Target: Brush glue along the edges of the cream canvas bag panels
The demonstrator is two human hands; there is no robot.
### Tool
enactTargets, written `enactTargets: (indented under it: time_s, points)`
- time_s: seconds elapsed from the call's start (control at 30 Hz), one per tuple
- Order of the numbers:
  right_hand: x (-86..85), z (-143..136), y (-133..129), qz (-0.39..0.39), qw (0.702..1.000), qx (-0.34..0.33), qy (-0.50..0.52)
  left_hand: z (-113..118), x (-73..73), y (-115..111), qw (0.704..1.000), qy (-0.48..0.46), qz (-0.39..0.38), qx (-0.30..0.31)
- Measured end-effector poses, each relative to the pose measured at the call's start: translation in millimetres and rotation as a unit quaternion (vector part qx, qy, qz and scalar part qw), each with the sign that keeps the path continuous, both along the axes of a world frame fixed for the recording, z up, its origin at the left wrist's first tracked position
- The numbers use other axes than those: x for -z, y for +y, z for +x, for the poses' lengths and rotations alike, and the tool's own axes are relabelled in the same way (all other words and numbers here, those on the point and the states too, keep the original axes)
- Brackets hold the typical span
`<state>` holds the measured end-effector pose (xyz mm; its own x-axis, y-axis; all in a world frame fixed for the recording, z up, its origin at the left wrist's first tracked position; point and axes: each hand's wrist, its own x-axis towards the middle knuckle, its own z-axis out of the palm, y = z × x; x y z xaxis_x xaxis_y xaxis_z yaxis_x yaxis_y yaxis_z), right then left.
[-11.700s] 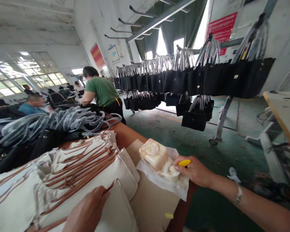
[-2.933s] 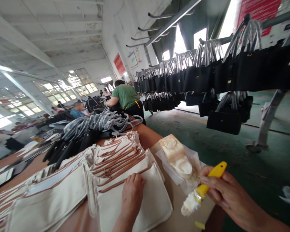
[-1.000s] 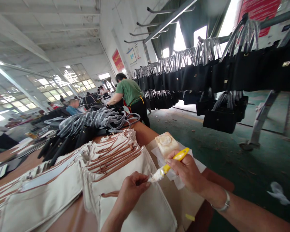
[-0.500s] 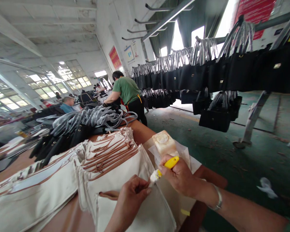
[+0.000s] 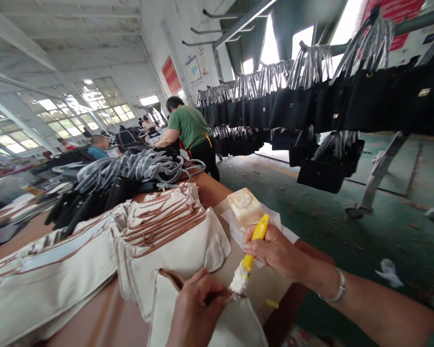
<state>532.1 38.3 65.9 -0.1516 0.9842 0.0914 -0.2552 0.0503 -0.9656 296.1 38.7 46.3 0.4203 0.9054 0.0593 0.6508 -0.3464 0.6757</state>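
Observation:
My right hand grips a brush by its yellow handle, and the bristles are caked with white paste. The brush tip meets the top edge of a cream bag piece close to my left fingertips. With thumb and fingers pinched, my left hand holds that edge. Brown lining shows in the opening of the piece. Just beyond my right hand, a whitish paste-stained container rests on a pale sheet.
Stacked cream bag pieces with brown edges cover the table to the left. Behind them lie black bags with wrapped grey handles. A person in a green shirt bends over the table. Black bags hang from a rack at right.
My left hand and the bag piece have come lower and nearer. The brush has swung from slanted to more upright, its tip now lower on the edge near my left fingers.

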Motion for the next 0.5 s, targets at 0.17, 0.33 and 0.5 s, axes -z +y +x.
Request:
enactTargets:
  time_s: [0.17,0.33,0.5]
  points:
    - [-6.3,7.6,2.6,0.028,0.998,0.050,-0.017,3.8,-10.7,-2.1,0.999,0.040,0.008,-0.006]
    - [2.6,-3.8,2.6,0.028,0.999,-0.021,-0.007,3.9,-26.9,-8.9,0.984,0.163,0.076,0.020]
    - [-2.3,12.9,-4.3,0.008,0.992,0.082,0.091,-11.9,-29.9,-14.9,0.976,0.208,0.055,-0.029]
